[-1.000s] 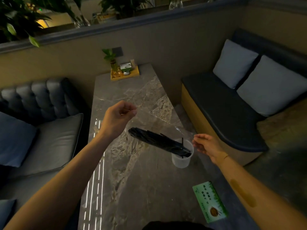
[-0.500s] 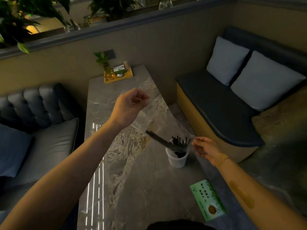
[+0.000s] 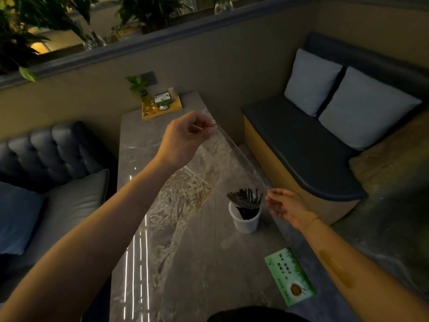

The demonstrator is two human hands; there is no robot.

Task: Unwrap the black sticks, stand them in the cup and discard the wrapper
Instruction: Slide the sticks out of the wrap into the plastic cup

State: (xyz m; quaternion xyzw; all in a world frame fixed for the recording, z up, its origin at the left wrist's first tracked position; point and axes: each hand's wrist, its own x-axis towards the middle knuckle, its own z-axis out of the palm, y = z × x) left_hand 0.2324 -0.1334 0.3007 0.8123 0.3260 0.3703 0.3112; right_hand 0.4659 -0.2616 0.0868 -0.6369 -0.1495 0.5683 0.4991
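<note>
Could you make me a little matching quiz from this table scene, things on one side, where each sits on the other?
Things:
1. black sticks
2. clear wrapper
3. green card
4. yellow tray

Places:
A. far end of the table
B. in the white cup
C. near table edge, lying flat
D. stretched in the air between left hand and right hand

Pairs: 1-B, 2-D, 3-C, 4-A

the cup [image 3: 245, 219] stands on the table [image 3: 185, 263] toward its right edge, with the sticks [image 3: 245, 198] in it, leaning left. the wrapper [image 3: 228, 159] slants above the table from the left hand [image 3: 185, 140], raised behind and left of the cup, down to the right hand [image 3: 284, 205], just right of the cup. a card [image 3: 290, 276] lies nearer, on the right edge. a tray [image 3: 162, 107] sits at the table's far end. sofas flank the table.
</note>
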